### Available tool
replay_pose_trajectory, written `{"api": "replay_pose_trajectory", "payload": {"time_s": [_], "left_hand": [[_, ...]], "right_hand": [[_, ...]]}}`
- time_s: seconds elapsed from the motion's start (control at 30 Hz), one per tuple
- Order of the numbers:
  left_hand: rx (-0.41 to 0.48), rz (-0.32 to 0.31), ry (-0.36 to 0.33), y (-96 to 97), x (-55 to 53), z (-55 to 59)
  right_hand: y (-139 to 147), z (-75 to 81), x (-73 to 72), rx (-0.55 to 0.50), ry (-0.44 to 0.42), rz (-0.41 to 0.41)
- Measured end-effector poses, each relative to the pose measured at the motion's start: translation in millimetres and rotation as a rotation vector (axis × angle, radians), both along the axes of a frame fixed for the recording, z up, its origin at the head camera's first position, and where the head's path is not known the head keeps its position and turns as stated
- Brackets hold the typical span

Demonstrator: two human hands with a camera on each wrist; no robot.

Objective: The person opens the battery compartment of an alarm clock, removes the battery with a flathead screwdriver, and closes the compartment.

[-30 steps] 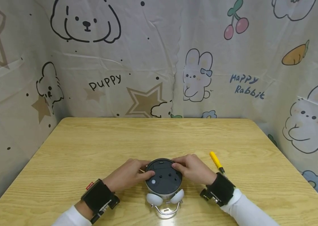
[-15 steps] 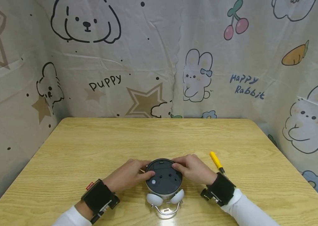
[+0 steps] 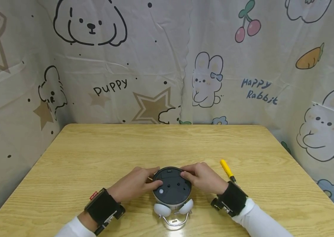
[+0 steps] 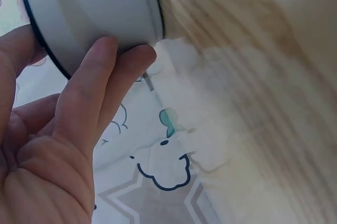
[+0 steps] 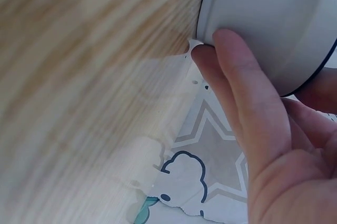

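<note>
A round twin-bell alarm clock (image 3: 172,194) lies face down on the table, its black back up and its two white bells and wire handle toward me. My left hand (image 3: 134,184) grips its left side, thumb on the black back, fingers against the pale side wall (image 4: 100,13). On the other side my right hand (image 3: 204,177) holds it the same way, thumb near the upper right of the back and fingers along the casing (image 5: 263,18). The clock's face is hidden underneath.
A screwdriver (image 3: 227,168) with a yellow handle lies on the wooden table (image 3: 110,144) right of the clock, its tip partly behind my right wrist strap. A printed curtain (image 3: 155,65) hangs behind the table and along both sides.
</note>
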State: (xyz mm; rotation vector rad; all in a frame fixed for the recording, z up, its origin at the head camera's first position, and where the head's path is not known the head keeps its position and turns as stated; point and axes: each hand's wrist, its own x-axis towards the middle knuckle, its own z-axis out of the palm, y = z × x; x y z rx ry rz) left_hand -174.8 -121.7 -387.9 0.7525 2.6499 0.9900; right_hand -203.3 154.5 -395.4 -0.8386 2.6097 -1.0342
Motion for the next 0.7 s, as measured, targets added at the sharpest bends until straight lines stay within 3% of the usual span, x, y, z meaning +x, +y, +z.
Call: {"api": "replay_pose_trajectory", "payload": {"time_s": [0.23,0.7], "left_hand": [[0.074,-0.045,-0.034,-1.9,0.8,0.9],[-0.039,-0.069,0.061,7.5,7.5,-6.1]], "right_hand": [[0.0,0.8,0.6,0.004,0.005,0.000],[0.3,0.0,0.4,0.014,0.013,0.005]]}}
